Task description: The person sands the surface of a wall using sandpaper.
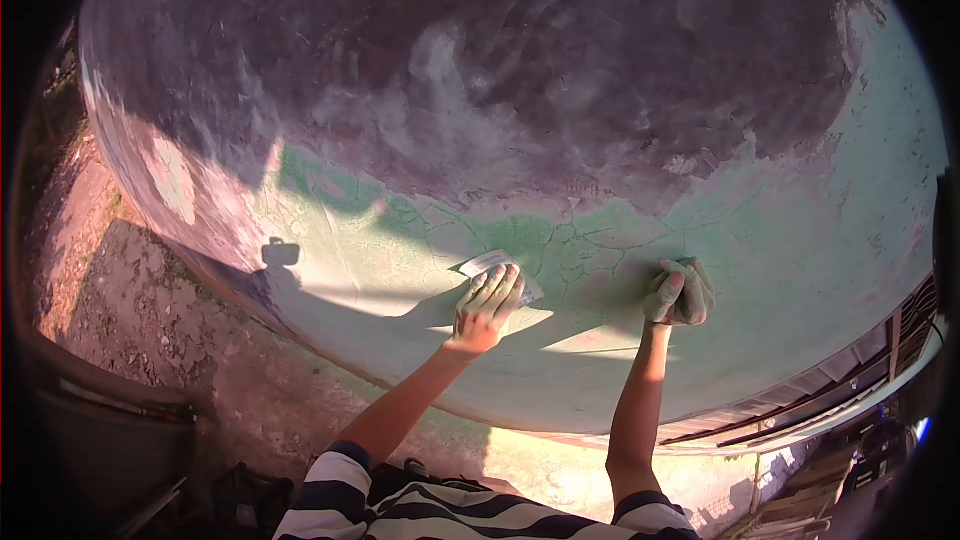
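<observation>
The left grip [485, 312] is laid flat and unclenched; the right [684, 292] is curled closed, its contents indeterminable. Against the cracked wall [600, 240], the sheet [482, 262] is pinned beneath the left fingers and could be snagged by rough edges, its long axis slanted from upper left to lower right.

One left hand [484, 312], one right hand [682, 294] (that makes two), two striped sleeves [332, 488], one sheet [486, 262] and one curved surface [600, 220] show.
</observation>
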Motion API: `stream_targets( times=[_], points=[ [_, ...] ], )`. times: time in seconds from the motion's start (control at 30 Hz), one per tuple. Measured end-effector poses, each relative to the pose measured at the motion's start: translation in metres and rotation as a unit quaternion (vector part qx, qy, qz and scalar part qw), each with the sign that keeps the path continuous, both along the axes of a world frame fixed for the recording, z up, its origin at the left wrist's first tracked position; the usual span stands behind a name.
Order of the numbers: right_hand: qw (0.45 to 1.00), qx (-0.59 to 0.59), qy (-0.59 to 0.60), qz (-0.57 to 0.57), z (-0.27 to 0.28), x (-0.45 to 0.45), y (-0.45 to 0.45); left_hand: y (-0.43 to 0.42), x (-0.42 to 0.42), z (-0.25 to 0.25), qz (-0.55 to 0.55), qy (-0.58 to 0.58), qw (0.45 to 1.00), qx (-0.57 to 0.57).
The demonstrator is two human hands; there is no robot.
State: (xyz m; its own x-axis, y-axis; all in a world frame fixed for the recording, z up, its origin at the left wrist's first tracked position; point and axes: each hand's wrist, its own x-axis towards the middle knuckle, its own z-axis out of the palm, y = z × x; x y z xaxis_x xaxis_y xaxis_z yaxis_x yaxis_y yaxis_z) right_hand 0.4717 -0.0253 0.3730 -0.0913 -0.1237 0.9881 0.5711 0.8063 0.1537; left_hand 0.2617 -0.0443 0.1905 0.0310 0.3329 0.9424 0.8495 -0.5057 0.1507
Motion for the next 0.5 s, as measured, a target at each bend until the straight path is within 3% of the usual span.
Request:
stream_targets(
  times=[0.07, 0.17, 0.23, 0.33, 0.43, 0.5],
  points=[
    [1.000, 0.015, -0.010, -0.003, 0.002, -0.001, 0.000, 0.001, 0.001, 0.000, 0.005, 0.005, 1.000, -0.020],
    [1.000, 0.012, -0.008, 0.003, 0.004, -0.004, -0.002, 0.013, -0.003, 0.067, -0.024, 0.003, 1.000, 0.019],
    [1.000, 0.016, -0.007, 0.004, 0.005, -0.006, -0.003, 0.015, -0.006, 0.116, 0.033, -0.002, 0.997, 0.064],
    [1.000, 0.014, -0.010, -0.001, 0.004, -0.004, -0.003, 0.025, 0.001, 0.081, 0.009, -0.014, 0.996, 0.087],
    [1.000, 0.009, -0.006, -0.005, 0.000, 0.001, -0.001, 0.017, 0.007, -0.012, 0.037, 0.020, 0.998, 0.054],
    [1.000, 0.009, -0.006, -0.001, 0.000, 0.001, 0.000, 0.014, 0.004, -0.022, 0.037, 0.036, 0.998, 0.041]
  ],
)
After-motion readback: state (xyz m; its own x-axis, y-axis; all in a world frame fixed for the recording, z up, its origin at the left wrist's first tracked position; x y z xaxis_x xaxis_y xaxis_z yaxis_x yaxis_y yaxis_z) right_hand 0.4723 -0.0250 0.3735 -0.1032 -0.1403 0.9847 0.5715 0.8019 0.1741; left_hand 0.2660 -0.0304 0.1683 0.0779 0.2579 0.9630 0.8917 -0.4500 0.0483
